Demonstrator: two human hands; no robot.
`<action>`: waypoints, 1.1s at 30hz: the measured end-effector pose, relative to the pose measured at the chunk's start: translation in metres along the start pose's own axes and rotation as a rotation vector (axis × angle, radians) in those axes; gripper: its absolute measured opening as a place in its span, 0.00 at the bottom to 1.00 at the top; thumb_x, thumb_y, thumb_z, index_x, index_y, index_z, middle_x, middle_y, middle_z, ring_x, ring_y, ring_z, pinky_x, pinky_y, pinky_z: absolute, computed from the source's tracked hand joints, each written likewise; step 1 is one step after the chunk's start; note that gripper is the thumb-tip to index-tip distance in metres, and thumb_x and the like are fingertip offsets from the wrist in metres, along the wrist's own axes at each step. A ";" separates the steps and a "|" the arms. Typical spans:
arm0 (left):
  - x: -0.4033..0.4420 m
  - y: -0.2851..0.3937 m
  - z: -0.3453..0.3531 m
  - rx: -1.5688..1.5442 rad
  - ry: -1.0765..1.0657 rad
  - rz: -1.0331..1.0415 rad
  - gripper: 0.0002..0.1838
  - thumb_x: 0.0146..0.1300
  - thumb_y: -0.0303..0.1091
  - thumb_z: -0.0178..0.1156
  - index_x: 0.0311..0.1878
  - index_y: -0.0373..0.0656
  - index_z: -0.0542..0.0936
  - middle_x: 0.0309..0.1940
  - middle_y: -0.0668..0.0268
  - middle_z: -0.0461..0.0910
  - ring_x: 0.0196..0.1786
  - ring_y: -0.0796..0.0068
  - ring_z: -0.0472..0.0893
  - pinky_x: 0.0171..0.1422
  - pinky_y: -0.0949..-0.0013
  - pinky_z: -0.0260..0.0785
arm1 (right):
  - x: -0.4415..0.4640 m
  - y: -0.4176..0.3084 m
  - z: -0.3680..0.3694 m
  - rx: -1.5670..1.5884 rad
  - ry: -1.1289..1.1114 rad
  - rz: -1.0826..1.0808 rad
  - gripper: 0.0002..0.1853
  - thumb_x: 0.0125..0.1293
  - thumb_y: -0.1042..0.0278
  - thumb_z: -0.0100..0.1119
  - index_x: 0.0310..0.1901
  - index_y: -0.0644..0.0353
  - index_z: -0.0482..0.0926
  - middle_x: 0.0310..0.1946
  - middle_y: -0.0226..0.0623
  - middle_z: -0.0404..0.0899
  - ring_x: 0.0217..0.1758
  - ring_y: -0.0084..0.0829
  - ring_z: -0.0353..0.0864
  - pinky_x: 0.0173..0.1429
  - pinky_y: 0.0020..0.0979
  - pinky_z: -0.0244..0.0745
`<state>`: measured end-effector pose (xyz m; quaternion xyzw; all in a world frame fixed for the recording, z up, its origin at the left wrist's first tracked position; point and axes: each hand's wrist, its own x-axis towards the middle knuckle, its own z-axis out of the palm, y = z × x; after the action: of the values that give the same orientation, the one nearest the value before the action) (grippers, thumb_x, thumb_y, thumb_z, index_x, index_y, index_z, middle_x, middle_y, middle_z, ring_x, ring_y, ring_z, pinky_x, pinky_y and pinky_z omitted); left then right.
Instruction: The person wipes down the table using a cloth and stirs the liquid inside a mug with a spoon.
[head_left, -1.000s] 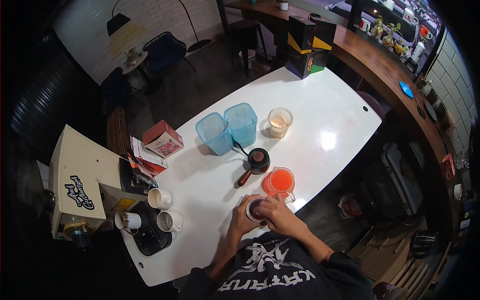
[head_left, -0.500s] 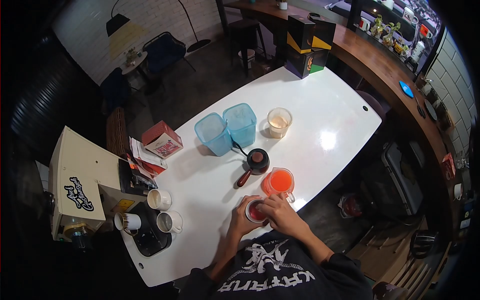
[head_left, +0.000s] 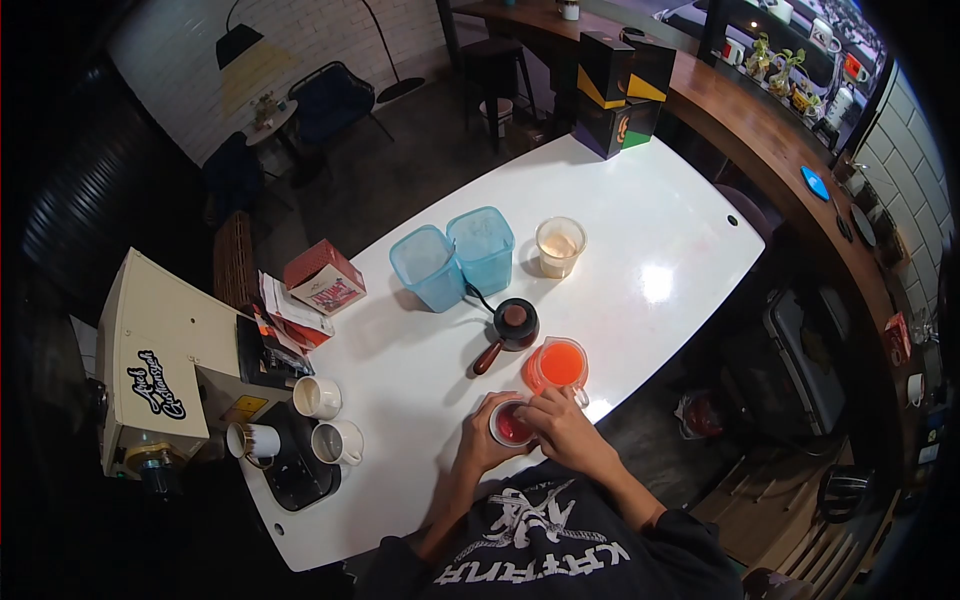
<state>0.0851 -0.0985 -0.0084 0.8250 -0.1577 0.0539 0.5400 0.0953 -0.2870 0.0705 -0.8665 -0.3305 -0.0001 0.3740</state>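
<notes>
My left hand is wrapped round a small white-rimmed cup of red liquid, close to my body at the table's near edge. Over the cup's right rim, my right hand has its fingers pressed together; what they pinch, if anything, is hidden. Just beyond that hand stands a clear glass jug of orange-red liquid, its handle by my knuckles. Farther off sits a small dark kettle with a wooden handle and a thin spout.
Two blue plastic containers and a clear cup stand mid-table. On the left are several mugs, a beige grinder and a red-and-white box. Black boxes are stacked at the far end.
My right fingers have shifted slightly at the cup's rim, and more of the red liquid shows. My left hand keeps its hold; the other things stay put.
</notes>
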 end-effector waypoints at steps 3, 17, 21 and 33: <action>-0.002 0.003 -0.001 -0.018 -0.011 -0.041 0.42 0.33 0.36 0.84 0.57 0.43 0.77 0.52 0.60 0.81 0.53 0.57 0.83 0.57 0.60 0.78 | -0.002 -0.001 0.005 0.020 0.003 -0.048 0.18 0.48 0.77 0.63 0.45 0.61 0.80 0.42 0.37 0.78 0.50 0.41 0.73 0.56 0.44 0.63; 0.001 0.002 -0.001 -0.037 0.009 -0.008 0.42 0.33 0.37 0.85 0.57 0.43 0.77 0.51 0.59 0.82 0.52 0.57 0.84 0.56 0.60 0.78 | 0.007 -0.003 -0.001 0.014 -0.003 -0.021 0.20 0.48 0.82 0.59 0.47 0.63 0.80 0.42 0.41 0.77 0.51 0.43 0.73 0.55 0.43 0.65; 0.000 0.004 -0.002 -0.035 -0.007 -0.028 0.42 0.33 0.36 0.85 0.57 0.43 0.77 0.51 0.60 0.82 0.52 0.57 0.84 0.56 0.60 0.78 | 0.005 -0.002 0.003 0.035 -0.065 -0.069 0.17 0.48 0.78 0.63 0.44 0.63 0.80 0.44 0.38 0.78 0.51 0.41 0.74 0.56 0.42 0.66; 0.000 0.001 0.000 -0.044 0.006 -0.011 0.42 0.33 0.36 0.85 0.57 0.43 0.77 0.50 0.59 0.82 0.51 0.57 0.84 0.56 0.60 0.78 | 0.009 -0.007 -0.009 -0.030 -0.025 -0.010 0.17 0.50 0.82 0.58 0.45 0.65 0.79 0.40 0.43 0.76 0.48 0.45 0.73 0.52 0.44 0.68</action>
<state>0.0847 -0.0988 -0.0080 0.8136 -0.1527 0.0502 0.5588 0.1006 -0.2843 0.0834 -0.8702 -0.3395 0.0038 0.3571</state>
